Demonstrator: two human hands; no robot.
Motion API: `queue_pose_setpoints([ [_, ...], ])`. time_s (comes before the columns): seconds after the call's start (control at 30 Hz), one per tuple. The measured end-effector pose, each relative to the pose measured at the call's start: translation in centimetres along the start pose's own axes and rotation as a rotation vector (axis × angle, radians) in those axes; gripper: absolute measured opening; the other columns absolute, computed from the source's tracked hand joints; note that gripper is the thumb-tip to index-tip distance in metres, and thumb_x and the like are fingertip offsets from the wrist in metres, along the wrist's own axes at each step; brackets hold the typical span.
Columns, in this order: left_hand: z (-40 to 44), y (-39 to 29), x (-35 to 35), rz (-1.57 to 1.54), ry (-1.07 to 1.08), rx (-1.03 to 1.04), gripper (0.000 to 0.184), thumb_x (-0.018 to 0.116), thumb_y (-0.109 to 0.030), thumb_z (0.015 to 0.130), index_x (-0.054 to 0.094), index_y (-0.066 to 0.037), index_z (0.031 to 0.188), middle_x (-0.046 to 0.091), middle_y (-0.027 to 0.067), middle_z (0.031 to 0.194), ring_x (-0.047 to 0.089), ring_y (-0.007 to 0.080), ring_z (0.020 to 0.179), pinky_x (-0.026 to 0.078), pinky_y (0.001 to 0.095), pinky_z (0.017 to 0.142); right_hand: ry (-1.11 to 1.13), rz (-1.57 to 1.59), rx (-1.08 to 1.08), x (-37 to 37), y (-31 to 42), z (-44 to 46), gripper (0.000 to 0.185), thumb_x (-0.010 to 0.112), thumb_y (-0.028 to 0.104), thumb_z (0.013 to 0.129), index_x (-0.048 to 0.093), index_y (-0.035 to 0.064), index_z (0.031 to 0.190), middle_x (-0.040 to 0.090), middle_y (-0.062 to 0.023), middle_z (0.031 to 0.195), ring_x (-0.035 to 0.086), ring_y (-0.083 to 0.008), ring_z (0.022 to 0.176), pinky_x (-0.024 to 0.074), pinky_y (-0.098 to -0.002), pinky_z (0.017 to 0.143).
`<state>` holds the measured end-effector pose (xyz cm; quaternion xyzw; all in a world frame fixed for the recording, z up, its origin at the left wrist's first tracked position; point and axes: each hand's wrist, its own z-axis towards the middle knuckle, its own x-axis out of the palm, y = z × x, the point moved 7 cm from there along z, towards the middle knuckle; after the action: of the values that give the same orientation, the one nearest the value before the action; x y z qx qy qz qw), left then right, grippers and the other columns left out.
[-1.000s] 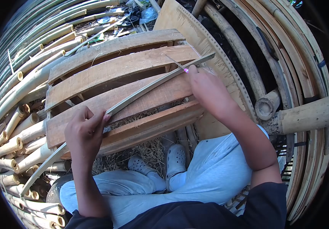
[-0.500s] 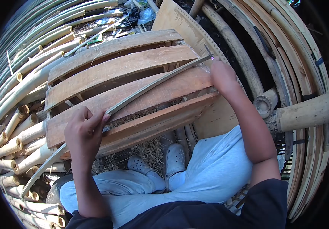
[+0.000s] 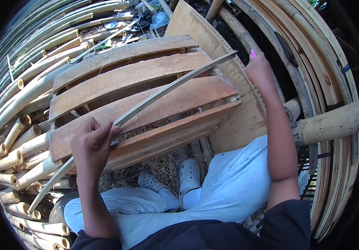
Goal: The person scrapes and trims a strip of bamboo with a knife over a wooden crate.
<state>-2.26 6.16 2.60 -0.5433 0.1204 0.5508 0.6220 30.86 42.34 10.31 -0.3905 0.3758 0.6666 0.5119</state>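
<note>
My right hand (image 3: 259, 71) has swung out beyond the tip of a pale strip (image 3: 175, 87) since a half-second earlier, fingers curled round a pink-handled tool (image 3: 253, 53). My left hand (image 3: 90, 139) pinches the strip between thumb and finger, seemingly to steady it. It slants over a slatted wooden stand (image 3: 138, 77), likely my work surface, beside stacked bamboo poles (image 3: 42, 86).

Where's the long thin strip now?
In the head view, the strip slants from lower left to upper right, through the left hand and over the slatted wooden crate.
</note>
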Motion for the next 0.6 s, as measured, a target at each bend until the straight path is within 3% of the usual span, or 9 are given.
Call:
queue_pose_setpoints([
  [0.03,0.0,-0.1,0.0,0.004,-0.001,0.009,0.012,0.082,-0.019,0.088,0.077,-0.010,0.094,0.047,0.0075,0.071,0.051,0.0253,0.062,0.039,0.0400,0.058,-0.002,0.000,-0.002,0.2,-0.1,0.2,0.029,0.056,0.019,0.103,0.061,-0.0067,0.117,0.074,-0.0294,0.098,0.075,-0.0417,0.094,0.0573,-0.0517,0.084],
  [0.1,0.1,-0.2,-0.1,0.012,-0.002,0.019,0.012,0.083,-0.018,0.087,0.078,-0.010,0.094,0.047,0.0074,0.071,0.051,0.0251,0.062,0.039,0.0399,0.058,-0.023,0.383,0.071,0.9,-1.2,0.5,0.029,0.059,0.023,0.105,0.066,-0.0030,0.114,0.073,-0.0179,0.085,0.072,-0.0264,0.075,0.0569,-0.0428,0.075],
  [0.13,0.0,-0.3,-0.1,0.020,-0.008,0.030,0.013,0.083,-0.019,0.088,0.078,-0.010,0.095,0.048,0.0074,0.071,0.051,0.0249,0.062,0.039,0.0399,0.058,-0.022,0.386,0.071,0.0,-0.5,0.2,0.029,0.059,0.023,0.105,0.066,-0.0030,0.114,0.073,-0.0179,0.085,0.072,-0.0264,0.075,0.0569,-0.0428,0.075],
  [0.2,0.0,-0.4,-0.2,0.028,-0.011,0.041,0.013,0.083,-0.019,0.088,0.078,-0.010,0.095,0.048,0.0073,0.071,0.051,0.0248,0.062,0.040,0.0399,0.058,0.303,0.431,0.244,-0.1,0.4,-1.4,0.031,0.066,0.020,0.096,0.073,-0.0020,0.117,0.075,-0.0275,0.109,0.075,-0.0392,0.099,0.0558,-0.0479,0.085],
  [0.33,0.0,-0.4,0.0,0.039,0.008,0.044,0.017,0.083,-0.017,0.089,0.080,-0.007,0.103,0.046,0.0093,0.071,0.049,0.0235,0.061,0.039,0.0393,0.058,0.234,0.382,0.124,1.8,-0.8,-0.4,0.029,0.067,0.021,0.095,0.077,0.0026,0.115,0.077,-0.0240,0.108,0.076,-0.0341,0.096,0.0566,-0.0443,0.084],
  [0.4,0.0,-0.3,0.0,0.038,0.005,0.042,0.018,0.083,-0.017,0.089,0.080,-0.007,0.104,0.046,0.0091,0.071,0.049,0.0237,0.061,0.039,0.0393,0.058,-0.005,0.359,0.060,1.6,-0.7,-0.2,0.026,0.069,0.019,0.094,0.077,0.0041,0.113,0.078,-0.0217,0.104,0.076,-0.0322,0.094,0.0569,-0.0428,0.084],
  [0.6,-0.1,-0.6,0.1,0.105,0.001,0.084,0.016,0.083,-0.017,0.089,0.081,-0.010,0.103,0.046,0.0084,0.072,0.051,0.0240,0.062,0.041,0.0401,0.059,0.117,0.326,0.072,3.7,1.1,-1.6,0.020,0.073,0.017,0.093,0.076,0.0019,0.105,0.077,-0.0216,0.098,0.076,-0.0354,0.093,0.0573,-0.0431,0.085],
])
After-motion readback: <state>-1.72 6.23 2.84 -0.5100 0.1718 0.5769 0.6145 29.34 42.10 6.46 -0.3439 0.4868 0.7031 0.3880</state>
